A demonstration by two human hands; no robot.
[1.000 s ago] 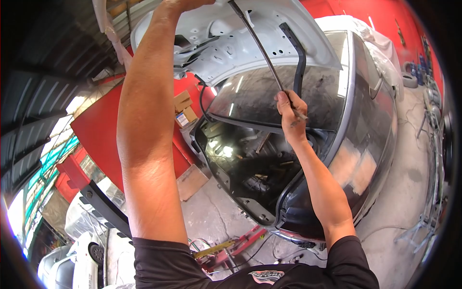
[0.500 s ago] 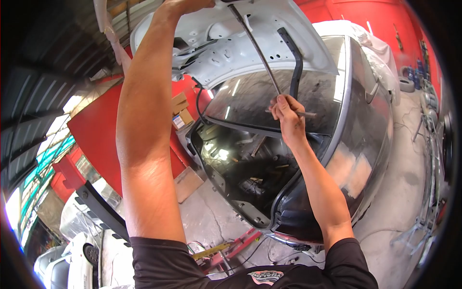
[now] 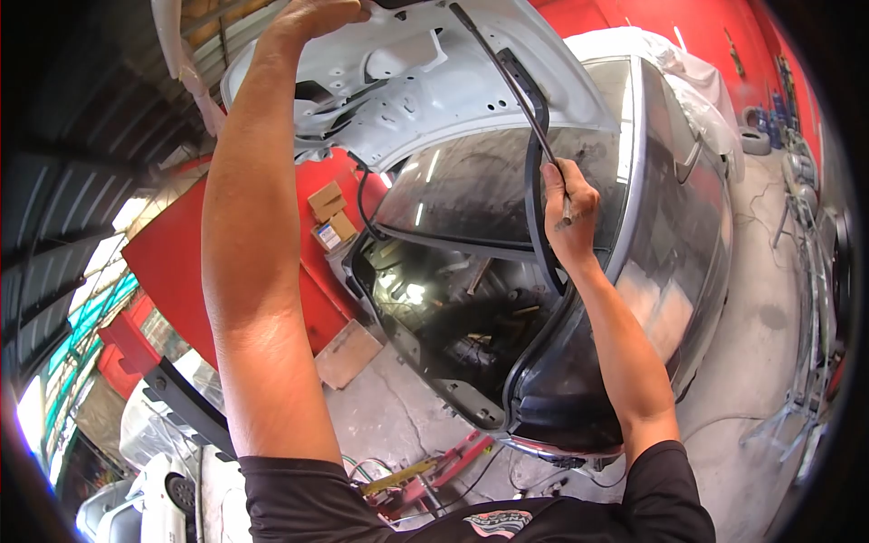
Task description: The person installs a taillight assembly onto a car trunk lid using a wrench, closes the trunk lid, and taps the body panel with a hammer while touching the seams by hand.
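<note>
Far right: bright red wall (image 3: 715, 32). Tyres (image 3: 755, 141) and blue bottles (image 3: 777, 134) low beside it. Left: large red panel (image 3: 167, 249); cardboard boxes (image 3: 337, 231) near its right part. Far left: dark corrugated metal sheeting (image 3: 63, 222), pale glints along ribs. Below sheeting, bright gap (image 3: 32, 398), daylight glaring, green strips (image 3: 95, 308) across. Floor: worn grey concrete (image 3: 760, 262), thin crack (image 3: 398, 389) near middle, dark stain (image 3: 772, 317) right. Flat brown board (image 3: 348, 355) left of crack. Right edge: metal stands (image 3: 787, 416), dim. Near left: parked white car (image 3: 156, 507).
</note>
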